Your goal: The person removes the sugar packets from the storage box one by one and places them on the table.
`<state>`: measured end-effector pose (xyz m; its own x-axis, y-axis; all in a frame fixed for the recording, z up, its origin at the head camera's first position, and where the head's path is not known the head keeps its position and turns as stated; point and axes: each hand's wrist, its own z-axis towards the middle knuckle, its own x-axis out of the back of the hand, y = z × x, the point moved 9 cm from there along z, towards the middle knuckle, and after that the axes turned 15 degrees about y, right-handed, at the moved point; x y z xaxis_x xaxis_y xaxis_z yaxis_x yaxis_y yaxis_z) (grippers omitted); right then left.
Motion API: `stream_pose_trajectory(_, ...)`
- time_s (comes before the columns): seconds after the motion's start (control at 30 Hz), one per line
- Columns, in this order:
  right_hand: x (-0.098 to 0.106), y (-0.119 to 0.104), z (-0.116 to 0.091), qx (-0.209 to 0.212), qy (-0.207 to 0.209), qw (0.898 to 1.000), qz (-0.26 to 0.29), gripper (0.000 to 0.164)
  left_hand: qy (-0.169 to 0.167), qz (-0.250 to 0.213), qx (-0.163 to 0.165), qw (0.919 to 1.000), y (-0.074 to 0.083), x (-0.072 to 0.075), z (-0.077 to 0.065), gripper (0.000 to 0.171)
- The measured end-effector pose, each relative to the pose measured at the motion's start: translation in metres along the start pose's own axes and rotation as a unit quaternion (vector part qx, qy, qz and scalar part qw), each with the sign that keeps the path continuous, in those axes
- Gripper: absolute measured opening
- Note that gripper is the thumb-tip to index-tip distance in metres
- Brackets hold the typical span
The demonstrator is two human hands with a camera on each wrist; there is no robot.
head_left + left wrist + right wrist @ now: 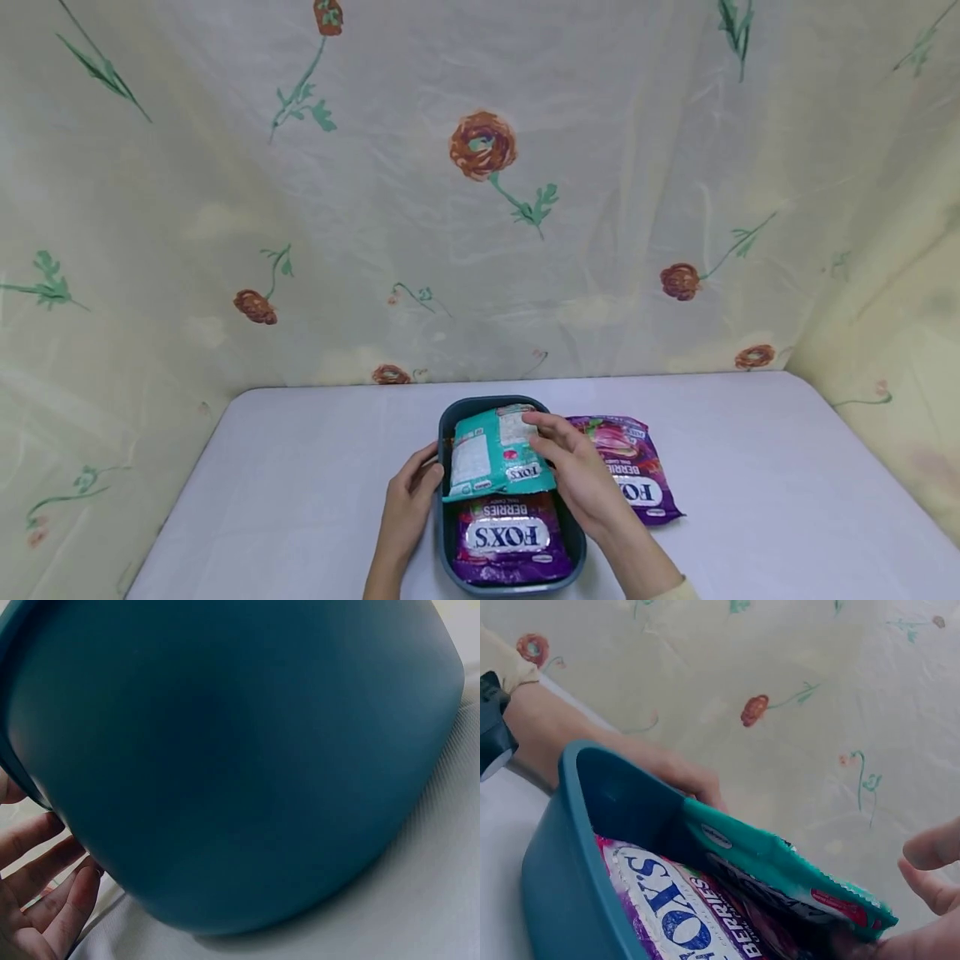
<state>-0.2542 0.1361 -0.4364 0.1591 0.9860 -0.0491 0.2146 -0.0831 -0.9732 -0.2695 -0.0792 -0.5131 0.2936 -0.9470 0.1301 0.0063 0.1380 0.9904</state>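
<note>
Blue container [240, 765], long axis pointing away from the person, between the left hand [407, 502], relaxed fingers against its wall, and the right hand [579, 471], fingers parted. The outer purple bag [639, 467] lies right of the right fingers; the inner purple bag [513, 540], toward the person. The tilted teal packet [497, 454], also inside, lies immediately left of these nearer fingers.

The bin [240, 765] is blue, one packet [492, 454] teal

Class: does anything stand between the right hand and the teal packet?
Nothing visible does. In the head view, the right hand overlaps the teal packet. The purple packet at the near end of the tub isn't between them.
</note>
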Motion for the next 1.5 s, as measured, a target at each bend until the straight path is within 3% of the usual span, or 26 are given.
stream_pose_trajectory(0.2,-0.005,0.006,0.006,-0.012,0.003,1.0,0.015,0.04,0.006,0.003,0.003,1.0,-0.003,0.002,0.0,0.039)
stream_pose_trajectory(0.67,-0.012,0.016,0.015,0.002,-0.014,0.998,-0.068,0.051,0.015,0.008,0.002,0.9999,-0.001,0.004,-0.001,0.039)
stream_pose_trajectory(0.9,-0.011,0.015,0.018,0.031,0.005,0.995,-0.095,0.049,0.016,0.005,0.003,0.9999,-0.002,0.004,0.0,0.04)
stream_pose_trajectory(1.27,-0.005,0.018,0.016,0.035,0.026,0.995,-0.085,0.046,0.009,0.001,-0.006,0.9999,-0.002,0.0,-0.001,0.041)
stream_pose_trajectory(1.5,-0.002,0.013,0.009,0.07,0.037,0.994,-0.077,0.045,0.002,0.007,-0.01,0.9999,0.0,0.0,0.001,0.04)
